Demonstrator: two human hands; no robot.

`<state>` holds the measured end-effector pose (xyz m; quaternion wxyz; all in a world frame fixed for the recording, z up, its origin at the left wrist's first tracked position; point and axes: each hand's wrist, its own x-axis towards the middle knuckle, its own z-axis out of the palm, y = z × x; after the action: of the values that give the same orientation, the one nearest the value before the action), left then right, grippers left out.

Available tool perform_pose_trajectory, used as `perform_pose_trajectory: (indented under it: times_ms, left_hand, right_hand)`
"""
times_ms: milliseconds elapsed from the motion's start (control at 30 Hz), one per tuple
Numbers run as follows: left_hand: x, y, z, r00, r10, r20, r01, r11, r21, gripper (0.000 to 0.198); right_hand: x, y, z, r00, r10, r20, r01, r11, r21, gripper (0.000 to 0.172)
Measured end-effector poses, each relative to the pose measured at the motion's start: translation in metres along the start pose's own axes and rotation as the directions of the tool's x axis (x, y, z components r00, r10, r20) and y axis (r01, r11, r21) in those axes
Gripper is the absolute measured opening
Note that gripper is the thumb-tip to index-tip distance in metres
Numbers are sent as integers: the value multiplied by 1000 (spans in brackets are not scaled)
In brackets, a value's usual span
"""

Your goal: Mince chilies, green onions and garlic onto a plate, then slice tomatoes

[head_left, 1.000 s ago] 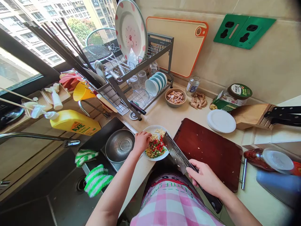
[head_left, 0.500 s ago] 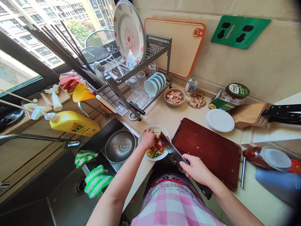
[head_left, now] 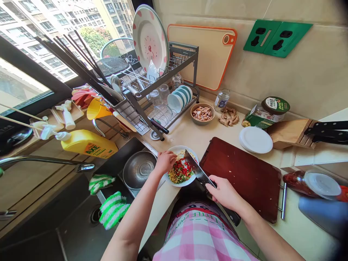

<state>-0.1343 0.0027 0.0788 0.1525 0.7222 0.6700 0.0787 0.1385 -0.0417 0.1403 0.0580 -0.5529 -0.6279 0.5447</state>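
A white plate (head_left: pixel 176 185) holds chopped red chilli (head_left: pixel 185 168), green bits and pale minced pieces in separate patches. It sits at the counter's front edge, beside the sink. My right hand (head_left: pixel 224 193) grips a kitchen knife (head_left: pixel 198 172) with a black handle; the blade slants over the plate's right side, its tip above the food. Over the plate's upper left rim is my left hand (head_left: pixel 165 162), fingers curled together and pointing at the food. Whatever its fingertips hold is hidden. Just right of the knife lies a dark red cutting board (head_left: pixel 241 177) with a few crumbs.
At left, the dark sink (head_left: pixel 73 214) holds a steel strainer (head_left: pixel 140 169) and striped cloths (head_left: pixel 114 210). Behind stand a dish rack (head_left: pixel 179 65), a bowl of garlic cloves (head_left: pixel 202 113), ginger (head_left: pixel 228 116) and a glass jar (head_left: pixel 222 99). White plates (head_left: pixel 255 140) and a knife block (head_left: pixel 288 134) are right.
My left hand has drawn back left, from over the food to the plate's rim. The knife stays over the plate's right side, held in my right hand.
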Motion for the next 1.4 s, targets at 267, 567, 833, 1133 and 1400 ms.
perform_pose_trajectory:
  times_ms: [267, 567, 833, 1133, 1400]
  left_hand:
    - [3, -27, 1, 996, -90, -12, 90, 995, -30, 30]
    - [12, -14, 5, 998, 5, 66, -5, 1000, -2, 30]
    - [24, 3, 8, 985, 90, 147, -103, 991, 84, 23]
    - [10, 15, 2, 990, 119, 78, -125, 990, 69, 21]
    - [-27, 21, 4, 995, 47, -92, -54, 996, -71, 22]
  right_hand:
    - [19, -18, 13, 993, -104, -58, 92, 980, -179, 18]
    - [6, -21, 15, 992, -129, 13, 129, 979, -156, 17]
    - [-33, 8, -37, 998, 17, -64, -26, 988, -155, 25]
    - [-38, 1, -45, 990, -81, 114, 107, 962, -253, 16]
    - [-7, -8, -36, 984, -143, 105, 175, 878, -445, 10]
